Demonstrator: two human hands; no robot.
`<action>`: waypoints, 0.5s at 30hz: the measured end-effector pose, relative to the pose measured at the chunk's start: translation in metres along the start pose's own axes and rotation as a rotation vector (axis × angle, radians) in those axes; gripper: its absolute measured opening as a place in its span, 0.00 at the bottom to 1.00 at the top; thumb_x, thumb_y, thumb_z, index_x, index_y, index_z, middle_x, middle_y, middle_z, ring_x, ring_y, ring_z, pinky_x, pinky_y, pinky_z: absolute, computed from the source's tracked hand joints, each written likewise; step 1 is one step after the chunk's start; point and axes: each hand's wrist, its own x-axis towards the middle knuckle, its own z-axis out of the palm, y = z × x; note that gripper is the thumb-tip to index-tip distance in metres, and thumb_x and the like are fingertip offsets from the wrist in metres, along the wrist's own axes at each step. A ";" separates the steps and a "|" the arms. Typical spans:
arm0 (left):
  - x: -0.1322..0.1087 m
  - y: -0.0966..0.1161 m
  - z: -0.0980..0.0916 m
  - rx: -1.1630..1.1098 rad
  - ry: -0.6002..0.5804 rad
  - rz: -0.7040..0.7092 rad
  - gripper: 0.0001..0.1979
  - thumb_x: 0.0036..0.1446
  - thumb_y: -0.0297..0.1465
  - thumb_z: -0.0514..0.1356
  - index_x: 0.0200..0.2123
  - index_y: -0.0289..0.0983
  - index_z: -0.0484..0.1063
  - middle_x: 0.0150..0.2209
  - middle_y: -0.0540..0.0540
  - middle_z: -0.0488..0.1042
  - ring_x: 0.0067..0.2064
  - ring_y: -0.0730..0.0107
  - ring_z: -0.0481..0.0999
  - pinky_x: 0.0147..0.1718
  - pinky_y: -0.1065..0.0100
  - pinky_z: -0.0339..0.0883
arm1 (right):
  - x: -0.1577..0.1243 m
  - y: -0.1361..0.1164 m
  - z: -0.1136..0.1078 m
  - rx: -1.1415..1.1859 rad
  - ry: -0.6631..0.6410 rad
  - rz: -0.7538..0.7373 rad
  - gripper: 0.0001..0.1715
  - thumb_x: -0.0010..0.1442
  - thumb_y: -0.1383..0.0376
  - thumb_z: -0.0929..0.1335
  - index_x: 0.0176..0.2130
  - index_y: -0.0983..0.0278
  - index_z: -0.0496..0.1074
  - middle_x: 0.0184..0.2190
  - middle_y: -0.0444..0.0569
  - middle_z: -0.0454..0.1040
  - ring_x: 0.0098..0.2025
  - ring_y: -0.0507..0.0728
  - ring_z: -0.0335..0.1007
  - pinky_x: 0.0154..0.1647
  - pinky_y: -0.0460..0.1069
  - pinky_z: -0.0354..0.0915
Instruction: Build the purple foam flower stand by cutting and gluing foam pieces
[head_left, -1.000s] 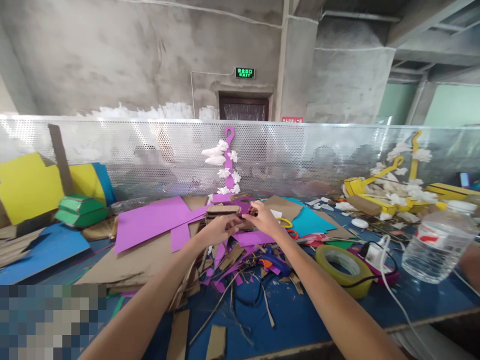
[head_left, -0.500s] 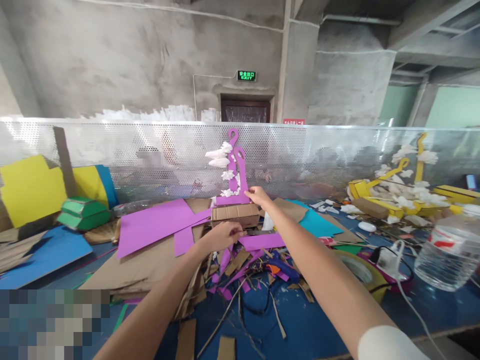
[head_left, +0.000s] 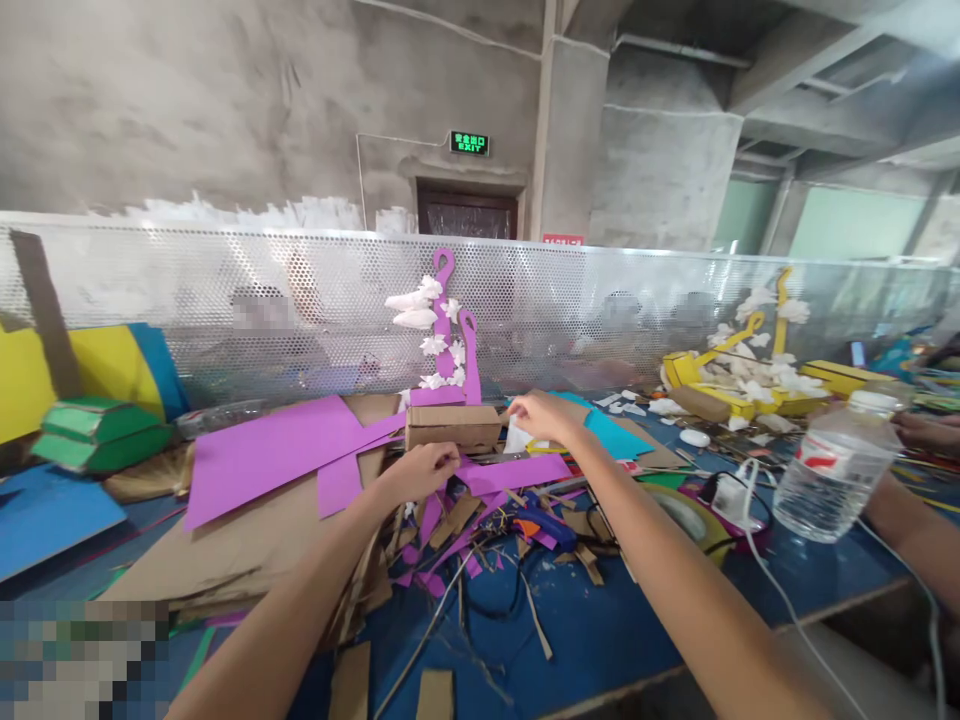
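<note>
While both arms reached over the blue table [head_left: 592,640], the brown cardboard box [head_left: 454,430] lay on the far side of the left hand [head_left: 431,468] and to the left of the right hand [head_left: 546,415]. Its long side ran from left to right. Just past the box, a short purple hook [head_left: 471,362] stood up nearly straight, and a taller purple hook [head_left: 444,332] with white flowers [head_left: 433,346] was behind it. The right hand looked nearer to the short hook, since the box sat between that hook and the left hand. The left fingers were curled in by the box's near side. The right fingers were bent down just beside its right end. I can't tell if either hand touched the box or pinched anything small. A purple strip [head_left: 517,474] lay on the near side, to the right.
</note>
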 end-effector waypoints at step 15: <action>-0.009 -0.004 0.014 0.432 -0.046 0.037 0.12 0.64 0.34 0.52 0.40 0.41 0.76 0.42 0.39 0.81 0.42 0.53 0.81 0.40 0.60 0.70 | -0.044 0.011 0.026 -0.285 -0.186 0.062 0.18 0.59 0.72 0.69 0.47 0.56 0.80 0.47 0.54 0.78 0.53 0.64 0.73 0.49 0.51 0.64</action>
